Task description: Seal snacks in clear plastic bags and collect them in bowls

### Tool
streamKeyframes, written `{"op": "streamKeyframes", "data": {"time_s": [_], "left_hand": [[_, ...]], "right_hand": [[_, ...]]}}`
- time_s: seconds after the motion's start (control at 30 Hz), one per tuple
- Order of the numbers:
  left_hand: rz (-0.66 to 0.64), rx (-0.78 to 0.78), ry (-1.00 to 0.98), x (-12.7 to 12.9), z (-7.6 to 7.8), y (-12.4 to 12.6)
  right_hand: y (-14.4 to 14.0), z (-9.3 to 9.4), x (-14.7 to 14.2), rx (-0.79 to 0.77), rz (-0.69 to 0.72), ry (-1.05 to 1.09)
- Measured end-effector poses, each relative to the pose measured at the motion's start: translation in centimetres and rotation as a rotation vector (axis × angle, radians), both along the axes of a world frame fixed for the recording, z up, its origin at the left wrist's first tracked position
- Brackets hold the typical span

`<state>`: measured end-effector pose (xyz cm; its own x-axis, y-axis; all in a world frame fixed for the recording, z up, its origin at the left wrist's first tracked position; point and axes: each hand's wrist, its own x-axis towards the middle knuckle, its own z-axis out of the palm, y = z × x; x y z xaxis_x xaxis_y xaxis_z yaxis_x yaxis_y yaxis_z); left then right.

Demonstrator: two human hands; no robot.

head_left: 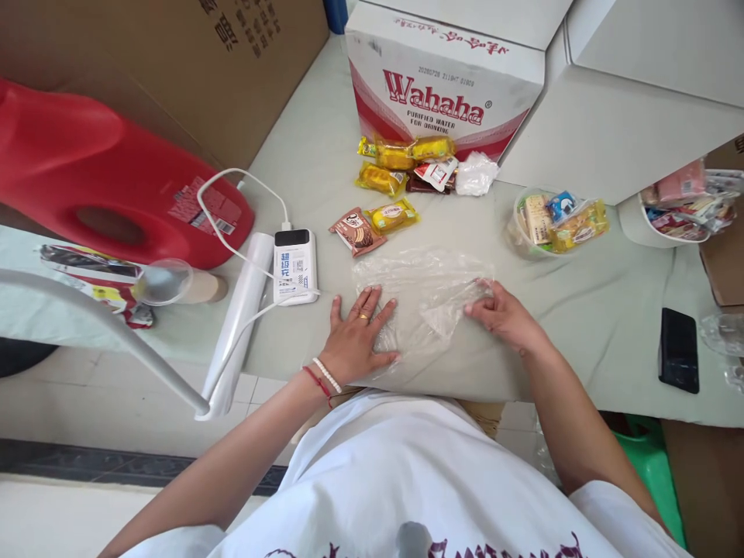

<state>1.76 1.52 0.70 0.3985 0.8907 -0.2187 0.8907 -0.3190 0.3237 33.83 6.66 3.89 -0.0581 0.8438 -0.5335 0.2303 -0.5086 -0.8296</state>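
A clear plastic bag (424, 291) lies flat on the grey table (314, 155) in front of me. My left hand (359, 337) rests palm down on the bag's left edge, fingers spread. My right hand (503, 314) pinches the bag's right edge between its fingertips. Just beyond the bag lie a brown snack packet (356, 231) and a yellow snack packet (394, 215). Further back, a small heap of yellow and red snack packets (407, 163) sits in front of a Wahaha water carton (442, 77).
A white power bank (295, 266) with a cable and a white roll (241, 310) lie left of my hand. A red jug (93, 170) is at far left. A clear bowl of snacks (552, 221), another snack bowl (680, 205) and a black phone (678, 349) are on the right.
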Motion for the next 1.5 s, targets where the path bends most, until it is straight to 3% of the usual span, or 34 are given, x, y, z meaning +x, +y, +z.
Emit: {"op": "streamKeyframes", "data": {"time_s": [0.1, 0.23, 0.33, 0.37, 0.43, 0.5, 0.57, 0.67, 0.83, 1.03, 1.13, 1.27, 1.33, 1.4, 1.5], "left_hand": [[-0.023, -0.018, 0.006, -0.4, 0.0, 0.2], [-0.045, -0.035, 0.020, -1.3, 0.1, 0.7], [-0.053, -0.021, 0.037, -1.5, 0.1, 0.8], [-0.056, -0.014, 0.041, -1.4, 0.0, 0.8], [-0.060, -0.004, 0.051, -1.3, 0.0, 0.8], [-0.056, 0.000, 0.056, -1.3, -0.1, 0.7], [-0.050, -0.005, 0.052, -1.5, -0.1, 0.7], [-0.045, -0.010, 0.032, -1.8, -0.2, 0.6], [-0.025, 0.013, -0.011, -2.1, -0.6, 0.6], [-0.014, -0.023, -0.111, -3.1, -0.5, 1.2], [-0.011, -0.009, -0.206, -3.9, 0.2, 0.9], [0.034, 0.128, -0.243, -3.6, 1.2, -0.2], [0.052, 0.199, -0.216, -2.8, 1.3, -0.7], [0.068, 0.251, -0.179, -2.1, 1.2, -0.9], [0.074, 0.267, -0.122, -1.4, 0.4, -0.8]], "right_hand": [[-1.5, -0.6, 1.5, 0.018, 0.070, -0.027], [-2.0, -0.5, 5.6, 0.058, 0.013, -0.226], [-2.4, 1.1, 5.5, 0.322, -0.008, -0.432], [-2.5, 1.8, 4.6, 0.446, 0.044, -0.474], [-2.9, 2.8, 1.9, 0.629, 0.298, -0.502], [-3.2, 2.9, -0.7, 0.683, 0.621, -0.524], [-3.6, 2.2, -2.1, 0.689, 0.795, -0.592], [-4.7, 0.7, -0.9, 0.773, 0.722, -0.617], [-7.5, 0.0, 5.3, 0.913, 0.537, -0.483], [-10.0, -1.3, 8.6, 0.865, 0.494, -0.579], [-9.7, -0.4, 9.0, 0.839, 0.409, -0.558], [-8.3, 3.2, 6.9, 0.847, 0.127, -0.540], [-7.5, 4.8, 4.1, 0.932, 0.100, -0.582], [-6.8, 5.0, 0.8, 1.064, 0.221, -0.654], [-5.8, 2.6, -2.9, 1.124, 0.532, -0.783]]}}
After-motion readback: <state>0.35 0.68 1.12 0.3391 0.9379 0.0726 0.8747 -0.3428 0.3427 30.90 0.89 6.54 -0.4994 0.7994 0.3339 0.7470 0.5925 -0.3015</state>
